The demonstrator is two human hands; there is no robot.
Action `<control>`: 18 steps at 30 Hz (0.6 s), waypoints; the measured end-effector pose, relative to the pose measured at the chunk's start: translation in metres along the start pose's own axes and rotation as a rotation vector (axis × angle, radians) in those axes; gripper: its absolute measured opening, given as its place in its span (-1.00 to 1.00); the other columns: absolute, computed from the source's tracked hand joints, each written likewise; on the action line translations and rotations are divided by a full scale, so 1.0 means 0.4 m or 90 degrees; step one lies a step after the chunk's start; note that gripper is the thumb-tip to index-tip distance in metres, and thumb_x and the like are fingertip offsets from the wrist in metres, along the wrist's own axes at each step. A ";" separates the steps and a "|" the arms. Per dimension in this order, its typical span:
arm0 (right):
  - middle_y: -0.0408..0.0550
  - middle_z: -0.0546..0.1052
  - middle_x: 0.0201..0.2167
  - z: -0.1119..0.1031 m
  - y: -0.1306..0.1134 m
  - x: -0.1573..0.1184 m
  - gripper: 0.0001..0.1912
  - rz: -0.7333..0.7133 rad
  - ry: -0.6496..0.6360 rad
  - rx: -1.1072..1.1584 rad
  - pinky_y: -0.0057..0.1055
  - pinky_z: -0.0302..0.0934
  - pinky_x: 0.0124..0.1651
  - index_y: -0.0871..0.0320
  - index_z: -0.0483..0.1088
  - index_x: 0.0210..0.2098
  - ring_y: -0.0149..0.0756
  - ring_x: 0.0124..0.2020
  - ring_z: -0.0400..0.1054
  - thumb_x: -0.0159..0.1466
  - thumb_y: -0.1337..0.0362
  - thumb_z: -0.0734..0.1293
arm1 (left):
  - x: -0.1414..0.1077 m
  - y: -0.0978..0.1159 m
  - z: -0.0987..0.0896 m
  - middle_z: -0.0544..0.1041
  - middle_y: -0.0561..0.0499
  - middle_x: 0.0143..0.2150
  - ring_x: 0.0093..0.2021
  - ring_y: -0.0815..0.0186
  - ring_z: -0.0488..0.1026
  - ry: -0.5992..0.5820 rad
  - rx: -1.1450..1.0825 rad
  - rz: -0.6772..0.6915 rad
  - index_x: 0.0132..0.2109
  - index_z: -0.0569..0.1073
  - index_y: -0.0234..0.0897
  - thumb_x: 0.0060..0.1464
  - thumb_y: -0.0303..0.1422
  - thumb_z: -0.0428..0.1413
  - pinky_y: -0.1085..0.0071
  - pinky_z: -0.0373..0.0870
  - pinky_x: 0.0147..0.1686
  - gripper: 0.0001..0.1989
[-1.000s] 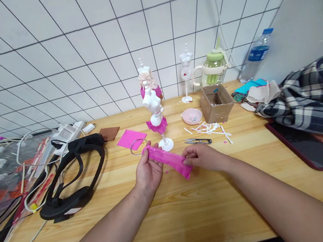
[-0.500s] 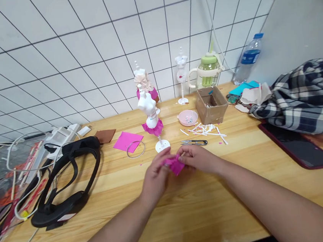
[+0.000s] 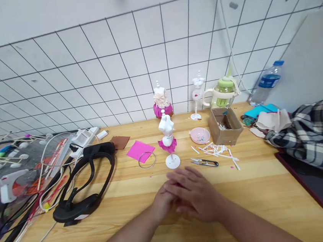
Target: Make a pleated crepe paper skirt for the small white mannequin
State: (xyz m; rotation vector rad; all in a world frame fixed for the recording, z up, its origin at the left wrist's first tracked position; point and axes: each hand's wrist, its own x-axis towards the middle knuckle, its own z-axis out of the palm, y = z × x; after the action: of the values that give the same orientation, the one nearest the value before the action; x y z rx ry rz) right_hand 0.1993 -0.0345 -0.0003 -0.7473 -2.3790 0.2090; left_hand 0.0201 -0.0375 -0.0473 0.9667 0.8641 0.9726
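My left hand point(image 3: 162, 202) and my right hand point(image 3: 196, 196) are clasped together low over the table. The right hand's fingers lie curled over the left hand and cover its fingers. Whatever is between the palms is hidden; no pink paper shows there. Just beyond the hands stands a small white mannequin point(image 3: 166, 125) on a round base, with a magenta paper ruffle point(image 3: 168, 146) around its lower part. Thread snips point(image 3: 204, 162) lie to the right. On the left, a wire ring point(image 3: 148, 166) overlaps a square of magenta paper point(image 3: 139, 150).
Behind stand a dressed mannequin point(image 3: 160, 98) and a bare white one point(image 3: 197, 90). A pink dish point(image 3: 193, 137), paper strips point(image 3: 219, 151), a cardboard box point(image 3: 226, 135) and a green-lidded jug point(image 3: 224, 91) are at right. A black headset point(image 3: 84, 198) lies left; plaid cloth point(image 3: 319, 135) lies right.
The small magenta paper piece held between my fingertips has gone out of sight. My hands have closed together, right over left. The camera view has shifted, so everything sits lower.
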 end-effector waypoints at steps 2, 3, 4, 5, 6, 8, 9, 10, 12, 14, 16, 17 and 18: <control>-0.03 0.35 0.26 0.020 0.001 0.002 -0.49 -0.009 -0.003 -0.044 -0.05 0.02 0.31 0.04 0.23 0.27 -0.11 0.22 0.22 0.33 0.25 0.24 | -0.014 -0.017 -0.007 0.59 -0.12 -0.12 -0.03 -0.01 0.47 -0.019 -0.027 0.001 -0.23 0.55 -0.19 -0.14 -0.50 0.16 0.06 0.36 -0.03 -0.74; -0.05 0.41 0.21 0.030 0.004 0.003 -0.52 -0.003 0.010 -0.056 -0.05 0.01 0.31 0.04 0.26 0.25 -0.14 0.16 0.27 0.34 0.30 0.21 | -0.018 -0.021 -0.009 0.58 -0.14 -0.09 0.02 -0.01 0.45 -0.048 -0.068 -0.004 -0.21 0.55 -0.20 -0.17 -0.52 0.15 0.02 0.31 0.04 -0.69; -0.07 0.45 0.17 0.039 0.007 0.003 -0.55 0.008 0.027 -0.065 -0.05 0.01 0.31 0.03 0.30 0.21 -0.16 0.10 0.32 0.34 0.33 0.19 | -0.021 -0.022 -0.009 0.57 -0.15 -0.04 0.09 -0.01 0.41 -0.074 -0.098 -0.011 -0.16 0.54 -0.19 -0.19 -0.53 0.14 0.00 0.26 0.11 -0.64; -0.09 0.49 0.13 0.046 0.011 0.003 -0.58 0.017 0.047 -0.070 -0.03 0.01 0.31 0.02 0.34 0.18 -0.17 0.04 0.35 0.35 0.35 0.18 | -0.021 -0.020 -0.008 0.55 -0.14 -0.01 0.13 -0.01 0.38 -0.089 -0.109 -0.013 -0.14 0.53 -0.18 -0.21 -0.53 0.13 0.00 0.24 0.13 -0.60; -0.10 0.52 0.09 0.052 0.015 0.003 -0.60 0.024 0.067 -0.070 -0.01 0.01 0.30 0.01 0.37 0.14 -0.18 0.00 0.38 0.35 0.35 0.18 | -0.018 -0.016 -0.005 0.54 -0.13 0.01 0.16 -0.01 0.36 -0.106 -0.121 -0.016 -0.11 0.53 -0.18 -0.23 -0.53 0.12 0.00 0.24 0.14 -0.56; -0.11 0.56 0.03 0.059 0.024 0.004 -0.64 0.038 0.106 -0.061 0.00 0.04 0.28 0.02 0.41 0.08 -0.19 -0.03 0.40 0.34 0.36 0.20 | -0.009 -0.001 0.004 0.53 -0.12 0.02 0.12 0.00 0.38 -0.145 -0.153 -0.031 -0.05 0.51 -0.21 -0.26 -0.49 0.10 0.05 0.29 0.07 -0.50; -0.10 0.58 0.00 0.060 0.029 0.005 -0.66 0.043 0.122 -0.051 -0.01 0.08 0.26 0.03 0.42 0.05 -0.19 -0.03 0.42 0.34 0.37 0.20 | -0.003 0.008 0.009 0.53 -0.13 -0.01 0.06 0.02 0.42 -0.167 -0.182 -0.043 -0.04 0.51 -0.24 -0.25 -0.47 0.09 0.09 0.33 0.01 -0.49; -0.09 0.59 -0.02 0.059 0.033 0.005 -0.66 0.048 0.139 -0.039 -0.04 0.13 0.23 0.04 0.42 0.03 -0.20 -0.03 0.43 0.33 0.39 0.20 | 0.002 0.017 0.015 0.53 -0.13 -0.05 0.01 0.06 0.44 -0.185 -0.209 -0.056 -0.02 0.50 -0.28 -0.25 -0.46 0.08 0.14 0.35 -0.04 -0.48; -0.07 0.61 -0.08 0.051 0.040 0.006 -0.68 0.049 0.170 -0.013 -0.12 0.22 0.16 0.06 0.43 -0.01 -0.24 -0.04 0.45 0.32 0.41 0.18 | 0.013 0.032 0.023 0.54 -0.13 -0.09 -0.05 0.12 0.46 -0.200 -0.245 -0.078 -0.02 0.50 -0.32 -0.27 -0.50 0.07 0.25 0.37 -0.12 -0.46; -0.07 0.61 -0.10 0.038 0.042 0.007 -0.69 0.027 0.181 0.019 -0.20 0.27 0.11 0.06 0.44 -0.03 -0.27 -0.05 0.46 0.32 0.39 0.17 | 0.021 0.039 0.026 0.54 -0.10 -0.02 0.00 0.14 0.46 -0.178 -0.260 -0.092 0.02 0.51 -0.27 -0.35 -0.59 0.04 0.30 0.37 -0.12 -0.34; -0.05 0.59 -0.04 0.024 0.037 0.009 -0.68 0.013 0.144 0.052 -0.20 0.28 0.13 0.07 0.42 0.00 -0.25 0.01 0.43 0.31 0.35 0.18 | 0.026 0.040 0.023 0.52 -0.04 0.10 0.09 0.17 0.43 -0.137 -0.283 -0.096 0.09 0.49 -0.18 -0.41 -0.65 0.00 0.31 0.35 -0.02 -0.20; -0.03 0.56 0.01 0.019 0.033 0.010 -0.67 0.020 0.112 0.069 -0.19 0.27 0.14 0.07 0.40 0.03 -0.23 0.05 0.41 0.31 0.33 0.19 | 0.027 0.038 0.019 0.51 0.00 0.13 0.12 0.19 0.42 -0.122 -0.298 -0.098 0.13 0.47 -0.14 -0.42 -0.67 -0.02 0.31 0.33 0.03 -0.16; -0.02 0.54 0.04 0.015 0.030 0.010 -0.67 0.032 0.082 0.086 -0.18 0.27 0.15 0.08 0.39 0.05 -0.21 0.06 0.40 0.31 0.31 0.20 | 0.027 0.036 0.015 0.51 0.02 0.14 0.14 0.22 0.42 -0.117 -0.310 -0.095 0.15 0.46 -0.12 -0.42 -0.67 -0.03 0.32 0.31 0.06 -0.13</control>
State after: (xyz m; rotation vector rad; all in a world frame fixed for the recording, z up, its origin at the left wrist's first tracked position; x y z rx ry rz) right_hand 0.1984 -0.0222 -0.0067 -0.7334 -2.2017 0.3296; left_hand 0.0251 -0.0253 -0.0335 0.5548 0.5012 0.8934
